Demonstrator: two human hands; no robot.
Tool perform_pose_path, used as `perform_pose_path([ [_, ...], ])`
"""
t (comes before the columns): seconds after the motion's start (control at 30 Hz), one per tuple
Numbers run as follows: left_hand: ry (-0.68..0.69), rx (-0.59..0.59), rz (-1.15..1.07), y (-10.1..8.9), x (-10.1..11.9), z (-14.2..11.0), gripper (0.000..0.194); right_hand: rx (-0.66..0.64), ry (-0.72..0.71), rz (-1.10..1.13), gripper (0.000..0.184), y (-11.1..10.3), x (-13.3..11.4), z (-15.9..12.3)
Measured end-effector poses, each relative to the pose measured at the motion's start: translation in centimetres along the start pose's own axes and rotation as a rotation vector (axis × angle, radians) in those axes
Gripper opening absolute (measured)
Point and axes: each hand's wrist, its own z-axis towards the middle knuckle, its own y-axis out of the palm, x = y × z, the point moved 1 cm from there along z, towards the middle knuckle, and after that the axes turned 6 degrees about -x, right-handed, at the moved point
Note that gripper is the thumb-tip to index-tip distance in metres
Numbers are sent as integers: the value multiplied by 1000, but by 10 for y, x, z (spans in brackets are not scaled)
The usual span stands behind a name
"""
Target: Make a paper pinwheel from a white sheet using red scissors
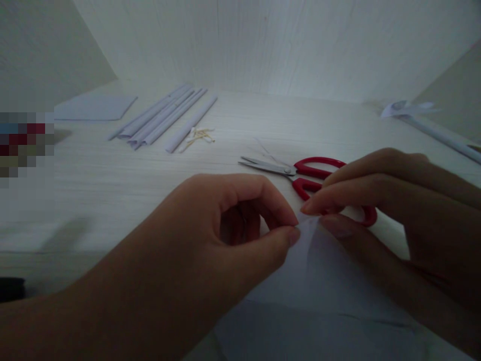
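Observation:
A thin white sheet of paper [326, 276] hangs below both hands, its top corner between them. My left hand [240, 220] is closed in a pinch, thumb and forefinger meeting at the left side of that corner. My right hand [379, 210] pinches the same corner from the right between thumb and fingertips. Just behind the hands lie red-handled scissors [287, 170], blades slightly apart and pointing left; the right hand partly covers their handles. The lower part of the sheet runs out of view at the bottom.
Several rolled paper tubes [191, 123] lie at the back left, beside a small heap of cotton swabs [199, 135]. Flat paper [97, 108] lies farther left. Another paper tube with a frilled end [432, 125] is at the right. A pale wall [263, 45] rises behind.

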Motion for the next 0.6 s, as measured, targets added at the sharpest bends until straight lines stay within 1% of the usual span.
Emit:
perform_pose_path([
  [0.1,-18,20,-3,-2,5,-2,5,-35,69,-9,12,1,3,-1],
  [0.17,-59,21,-17,-2,11,-7,6,-61,108,-6,12,1,5,-3],
  [0.23,-132,34,-28,-2,18,-12,9,-57,129,18,12,1,8,-5],
  [0.3,-164,46,-36,-2,24,-16,10,-36,150,45,10,1,12,-5],
  [0.37,-166,62,-58,-1,28,-19,11,-14,198,54,10,2,14,-4],
  [0.47,-143,96,-89,-1,29,-21,11,-29,281,52,9,3,17,-3],
  [0.53,-130,107,-61,-2,28,-20,11,-41,312,77,11,4,18,-3],
  [0.6,-137,89,-3,-4,25,-18,9,-46,323,114,15,5,18,-3],
])
